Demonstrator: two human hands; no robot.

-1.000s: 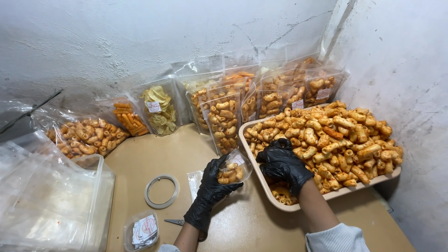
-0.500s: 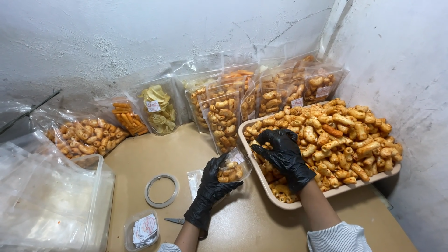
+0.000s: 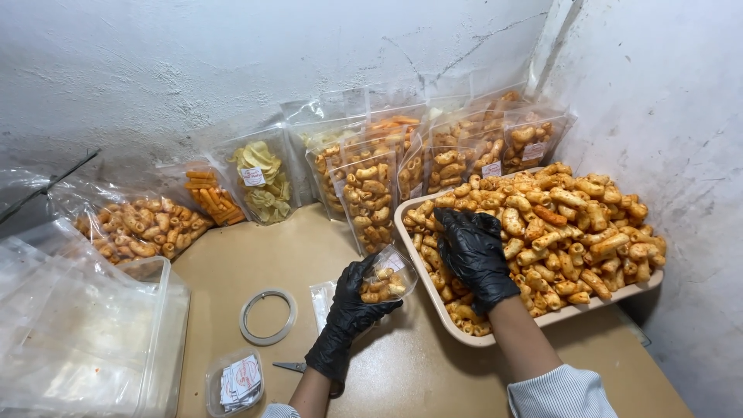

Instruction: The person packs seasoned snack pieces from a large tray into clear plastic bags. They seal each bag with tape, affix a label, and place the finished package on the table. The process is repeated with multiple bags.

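Note:
My left hand (image 3: 348,321), in a black glove, holds a small clear pouch (image 3: 387,280) partly filled with orange curled snacks, its mouth tilted toward the tray. My right hand (image 3: 474,251), also black-gloved, is pressed palm down into the heap of orange curled snacks (image 3: 565,224) piled on a beige tray (image 3: 495,338). Its fingers are curled among the pieces at the tray's left side; whether it grips any is hidden.
Several filled clear snack pouches (image 3: 364,193) stand against the white wall. A big open bag of snacks (image 3: 131,228) lies at left beside a clear plastic bin (image 3: 147,340). A tape ring (image 3: 268,316), a small lidded box (image 3: 236,381) and scissors (image 3: 292,367) lie on the tan table.
My right hand moved from beside the pouch back up into the snack heap on the tray. The left hand and pouch stayed in place.

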